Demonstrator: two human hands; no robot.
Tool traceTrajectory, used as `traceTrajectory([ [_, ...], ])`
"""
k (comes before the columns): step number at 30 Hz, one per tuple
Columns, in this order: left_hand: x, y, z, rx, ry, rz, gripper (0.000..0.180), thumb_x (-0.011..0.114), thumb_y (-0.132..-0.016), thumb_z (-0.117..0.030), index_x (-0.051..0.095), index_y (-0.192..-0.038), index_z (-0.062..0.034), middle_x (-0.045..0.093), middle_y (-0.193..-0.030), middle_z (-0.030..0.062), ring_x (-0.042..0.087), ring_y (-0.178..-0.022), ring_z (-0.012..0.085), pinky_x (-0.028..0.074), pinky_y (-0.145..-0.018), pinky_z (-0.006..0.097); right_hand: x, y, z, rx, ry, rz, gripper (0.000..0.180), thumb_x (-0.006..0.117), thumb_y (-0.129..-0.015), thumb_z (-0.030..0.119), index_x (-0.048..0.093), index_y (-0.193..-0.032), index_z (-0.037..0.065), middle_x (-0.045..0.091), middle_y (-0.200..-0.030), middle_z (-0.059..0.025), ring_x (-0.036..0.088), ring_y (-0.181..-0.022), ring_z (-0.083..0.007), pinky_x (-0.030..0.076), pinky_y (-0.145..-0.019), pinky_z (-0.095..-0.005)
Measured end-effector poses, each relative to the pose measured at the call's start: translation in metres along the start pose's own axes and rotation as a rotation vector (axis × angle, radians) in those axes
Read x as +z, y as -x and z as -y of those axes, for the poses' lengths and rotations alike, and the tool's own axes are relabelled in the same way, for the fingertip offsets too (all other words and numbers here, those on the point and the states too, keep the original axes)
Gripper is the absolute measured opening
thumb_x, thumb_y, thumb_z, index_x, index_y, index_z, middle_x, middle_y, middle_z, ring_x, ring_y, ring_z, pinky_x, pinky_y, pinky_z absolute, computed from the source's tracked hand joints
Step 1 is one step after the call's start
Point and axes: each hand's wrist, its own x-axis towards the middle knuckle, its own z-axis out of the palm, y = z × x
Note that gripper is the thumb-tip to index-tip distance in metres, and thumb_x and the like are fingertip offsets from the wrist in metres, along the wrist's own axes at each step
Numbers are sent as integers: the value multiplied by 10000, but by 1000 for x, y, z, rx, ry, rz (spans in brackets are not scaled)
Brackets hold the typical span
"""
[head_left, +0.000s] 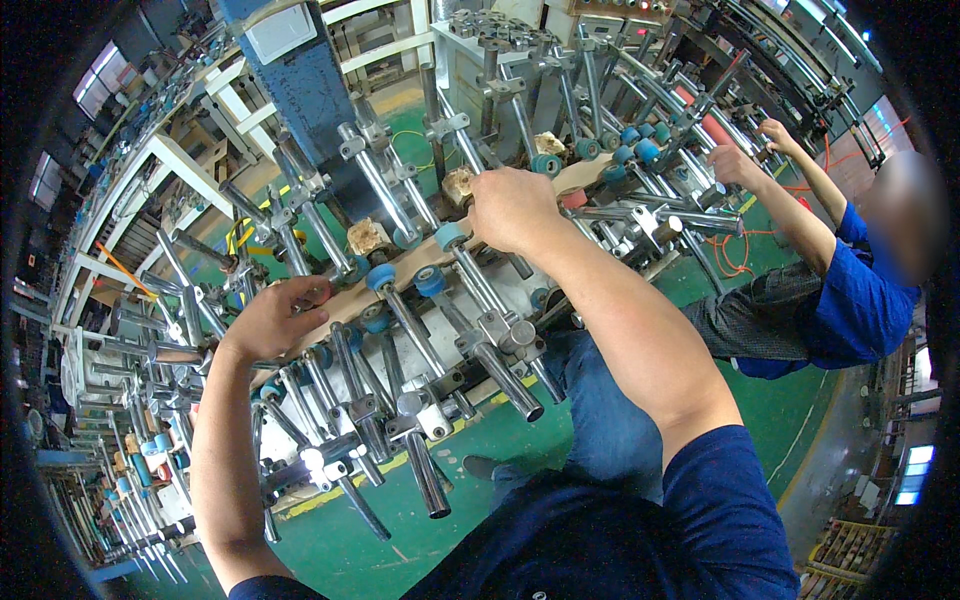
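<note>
My left hand [275,318] hovers over the left part of a wooden-looking strip [425,253] running between two rows of rollers. Its thumb stands apart from its bent fingers, with nothing visible held. Close to those fingertips is a blue roller [380,277] on a shiny metal rod [415,330]. My right hand [515,212] lies curled over the strip farther right, beside another blue roller [450,236]; its fingertips are hidden, so any grip cannot be made out. Pale, rough blocks [368,238] sit along the strip's far side.
Many clamped metal rods stick out on both sides of the line. A blue machine column [300,90] rises behind. At right, a co-worker in a blue shirt [860,300] has both hands at the line. Orange cable [735,255] lies on the green floor [770,400].
</note>
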Motion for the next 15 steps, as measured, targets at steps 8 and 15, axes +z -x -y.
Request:
traceTrajectory([
  [8, 0, -1, 9, -2, 10, 10, 476, 726, -925, -177, 610, -1360, -21, 727, -1194, 166, 712, -1092, 262, 535, -979, 364, 9, -1, 3, -12, -7, -23, 146, 686, -811, 165, 772, -852, 54, 761, -893, -168, 754, -860, -355, 591, -744, -482],
  [15, -1, 0, -4, -9, -20, 7, 475, 730, -928, -183, 609, -1354, -10, 726, -1207, 163, 710, -1100, 261, 538, -979, 365, 18, -4, -3, -25, -11, -41, 214, 690, -887, 262, 763, -899, 61, 750, -869, -165, 733, -863, -363, 573, -756, -498],
])
